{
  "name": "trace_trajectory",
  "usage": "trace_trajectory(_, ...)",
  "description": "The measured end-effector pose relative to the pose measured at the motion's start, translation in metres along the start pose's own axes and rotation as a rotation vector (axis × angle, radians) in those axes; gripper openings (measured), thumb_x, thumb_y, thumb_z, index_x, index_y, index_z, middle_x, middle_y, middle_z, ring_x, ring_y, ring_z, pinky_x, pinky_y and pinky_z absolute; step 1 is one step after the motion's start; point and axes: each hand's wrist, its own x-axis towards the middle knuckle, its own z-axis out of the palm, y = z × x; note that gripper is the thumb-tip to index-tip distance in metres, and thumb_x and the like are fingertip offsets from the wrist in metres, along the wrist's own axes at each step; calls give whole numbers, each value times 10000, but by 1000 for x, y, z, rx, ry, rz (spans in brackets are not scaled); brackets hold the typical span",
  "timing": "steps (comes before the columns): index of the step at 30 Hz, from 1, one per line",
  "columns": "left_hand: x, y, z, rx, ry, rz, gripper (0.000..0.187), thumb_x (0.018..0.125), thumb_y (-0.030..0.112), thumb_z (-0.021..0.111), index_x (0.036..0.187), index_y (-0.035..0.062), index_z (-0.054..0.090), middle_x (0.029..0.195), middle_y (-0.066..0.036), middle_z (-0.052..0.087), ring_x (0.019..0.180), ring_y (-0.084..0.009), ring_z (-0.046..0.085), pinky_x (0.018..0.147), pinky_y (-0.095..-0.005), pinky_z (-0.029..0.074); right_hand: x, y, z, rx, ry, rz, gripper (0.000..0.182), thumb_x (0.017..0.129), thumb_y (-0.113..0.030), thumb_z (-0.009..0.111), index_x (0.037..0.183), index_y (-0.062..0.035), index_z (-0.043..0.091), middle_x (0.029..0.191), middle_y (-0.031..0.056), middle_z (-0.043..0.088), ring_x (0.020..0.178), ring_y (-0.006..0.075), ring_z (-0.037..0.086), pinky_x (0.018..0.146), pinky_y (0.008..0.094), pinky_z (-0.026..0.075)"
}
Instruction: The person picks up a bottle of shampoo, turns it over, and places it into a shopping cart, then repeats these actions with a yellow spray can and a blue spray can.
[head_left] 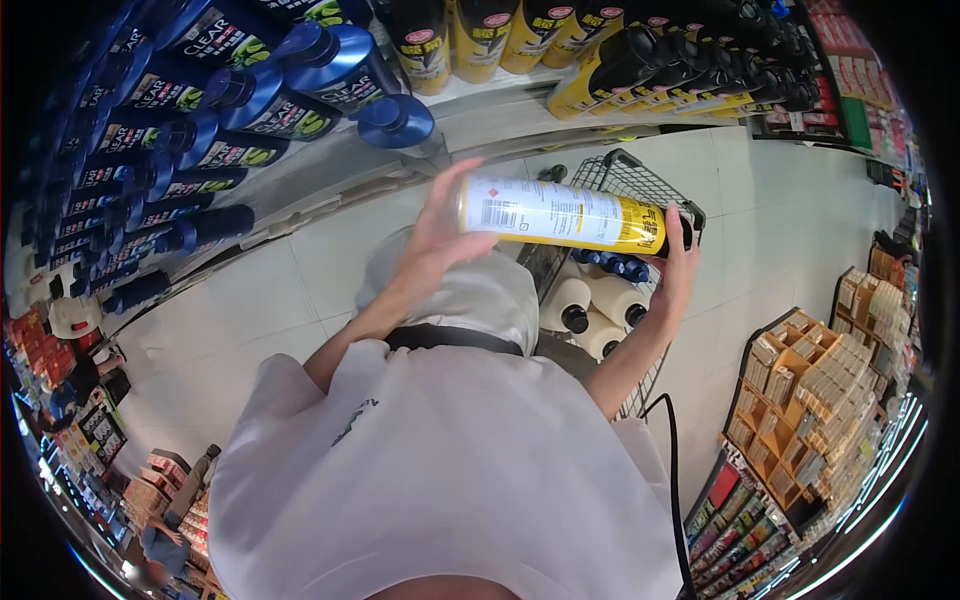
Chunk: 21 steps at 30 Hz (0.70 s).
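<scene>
A yellow and white spray can lies sideways in front of my body, its printed back label facing up. My right hand is wrapped round its black-capped end. At the can's base is my left hand, its thumb and fingers spread apart on either side of the bottom; whether they touch it is hard to tell. Beneath the can stands a wire shopping cart holding cream bottles with black caps and several small blue-capped bottles.
A shelf ahead bears blue pump bottles at the left and yellow cans with black caps further right. Wooden display racks stand at the right. A person is at the lower left.
</scene>
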Motion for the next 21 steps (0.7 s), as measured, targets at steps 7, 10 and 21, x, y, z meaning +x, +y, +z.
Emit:
trace_trajectory(7, -7, 18, -30, -26, -69, 44, 869, 778, 3, 754, 1525, 96, 320, 1322, -115, 489, 1179, -178, 549, 858, -293, 529, -42, 10, 22, 68, 17, 25, 506, 926, -471, 677, 1122, -5, 649, 983, 101, 695, 845, 166, 707, 651, 306, 626)
trace_trajectory(10, -10, 26, -35, -54, -101, 111, 906, 765, -16, 782, 1529, 86, 307, 1330, -114, 489, 1216, -199, 545, 938, -323, 524, -56, 31, 24, 194, -102, 65, 471, 976, -438, 623, 1174, -11, 621, 1009, 100, 700, 877, 168, 710, 696, 317, 630)
trace_trajectory(21, -24, 48, -51, -8, -306, 203, 973, 739, -1, 825, 1546, 49, 285, 1427, -176, 503, 1330, -251, 498, 1092, -399, 408, -62, 157, 28, 556, -562, 234, 1076, 668, -366, 927, 1480, 50, 356, 1388, 146, 536, 1276, 285, 553, 1020, 476, 510)
